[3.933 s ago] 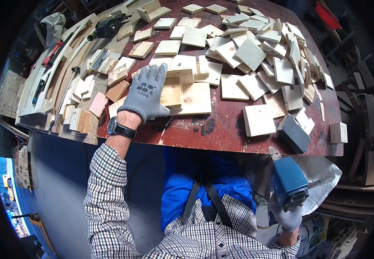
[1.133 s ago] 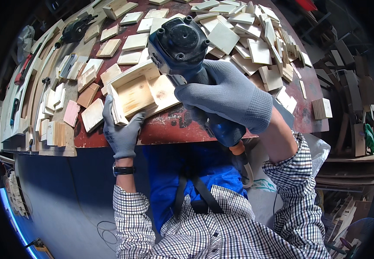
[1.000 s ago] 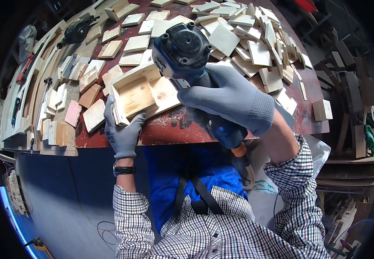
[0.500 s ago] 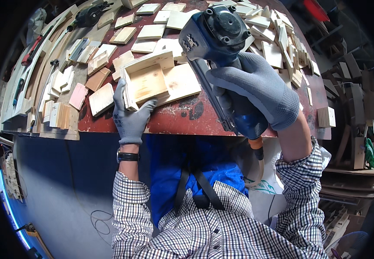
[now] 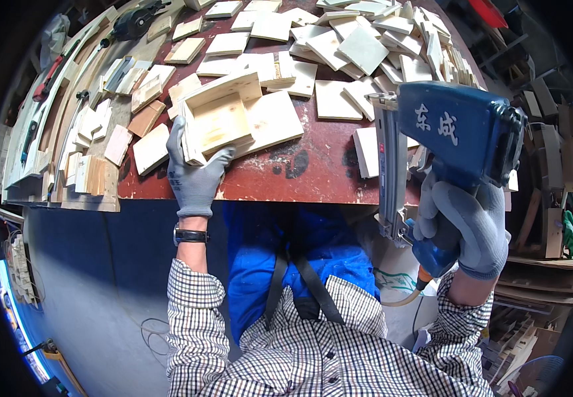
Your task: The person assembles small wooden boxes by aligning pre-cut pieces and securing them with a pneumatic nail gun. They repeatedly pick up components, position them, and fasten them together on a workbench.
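Note:
My left hand [image 5: 197,173], in a grey work glove, grips the near-left corner of a small open wooden box [image 5: 223,98]. Its thumb lies along the near wall and the fingers along the left side. The box is slightly tilted and sits against a flat pale board [image 5: 276,119] on its right. My right hand [image 5: 468,228], also gloved, is wrapped round the handle of a blue pneumatic nail gun [image 5: 455,129]. The tool is held off to the right, over the table's front edge, its long metal magazine [image 5: 389,165] toward the box. An orange hose fitting [image 5: 424,276] shows at the handle's end.
Many loose wooden squares [image 5: 364,49] cover the far side of the red table [image 5: 280,182]. A small board [image 5: 367,152] lies near the magazine. Wood strips and blocks [image 5: 88,175] stand at the left, with a dark power tool [image 5: 137,21] behind. More timber [image 5: 551,198] is stacked at right.
The nail gun has swung right and toward me, and turned so its blue side faces up. My left hand and the box have shifted slightly left.

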Demonstrator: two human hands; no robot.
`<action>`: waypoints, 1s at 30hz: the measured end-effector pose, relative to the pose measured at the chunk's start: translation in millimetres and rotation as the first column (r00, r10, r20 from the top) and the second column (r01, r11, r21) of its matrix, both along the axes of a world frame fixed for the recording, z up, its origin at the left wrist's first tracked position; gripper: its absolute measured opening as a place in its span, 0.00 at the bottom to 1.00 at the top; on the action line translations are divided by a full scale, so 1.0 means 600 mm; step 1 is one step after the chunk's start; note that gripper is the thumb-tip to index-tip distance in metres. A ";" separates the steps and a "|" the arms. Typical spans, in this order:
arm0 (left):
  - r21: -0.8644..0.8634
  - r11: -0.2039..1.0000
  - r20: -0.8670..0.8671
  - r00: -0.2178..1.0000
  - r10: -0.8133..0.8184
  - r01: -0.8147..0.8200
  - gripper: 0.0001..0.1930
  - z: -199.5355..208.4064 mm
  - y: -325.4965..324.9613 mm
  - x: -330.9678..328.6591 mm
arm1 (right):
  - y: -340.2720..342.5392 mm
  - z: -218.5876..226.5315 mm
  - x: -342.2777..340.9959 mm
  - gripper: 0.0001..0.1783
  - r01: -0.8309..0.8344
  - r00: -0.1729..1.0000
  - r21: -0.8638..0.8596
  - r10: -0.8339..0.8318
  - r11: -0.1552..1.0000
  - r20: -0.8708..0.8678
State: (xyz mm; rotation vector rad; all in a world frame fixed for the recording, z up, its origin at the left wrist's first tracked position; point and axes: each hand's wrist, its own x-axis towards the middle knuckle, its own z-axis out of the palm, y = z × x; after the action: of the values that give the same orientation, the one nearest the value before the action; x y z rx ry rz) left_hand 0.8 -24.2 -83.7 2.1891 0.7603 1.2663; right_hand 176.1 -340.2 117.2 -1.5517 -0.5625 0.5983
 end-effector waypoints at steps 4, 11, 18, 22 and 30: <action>0.015 1.000 -0.009 1.000 -0.005 0.005 0.51 -0.001 -0.002 0.005 | -0.031 -0.004 -0.008 0.19 0.108 0.994 -0.039 -0.107 0.993 0.033; 0.045 0.999 -0.001 1.000 -0.002 0.002 0.49 -0.008 0.008 0.004 | -0.083 -0.051 0.002 0.19 0.172 0.983 -0.011 -0.171 0.985 0.058; 0.054 0.999 -0.008 1.000 0.006 -0.005 0.49 -0.016 0.011 -0.001 | -0.089 -0.057 0.023 0.21 -0.088 0.995 0.113 0.093 0.990 -0.044; 0.012 1.000 -0.002 1.000 -0.007 0.007 0.49 -0.011 0.007 0.000 | -0.049 -0.025 0.010 0.17 -0.131 0.982 0.019 0.132 0.991 -0.138; -0.022 0.999 -0.014 1.000 0.023 -0.024 0.49 0.004 0.001 -0.005 | 0.126 -0.007 0.008 0.15 -0.432 0.897 -0.162 0.405 0.887 -0.175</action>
State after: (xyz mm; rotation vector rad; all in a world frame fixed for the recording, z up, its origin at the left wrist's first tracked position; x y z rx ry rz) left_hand -2.1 -23.6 -81.1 2.1794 0.8043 1.2493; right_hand 181.0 -264.5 113.2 -1.5658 -0.7608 1.1132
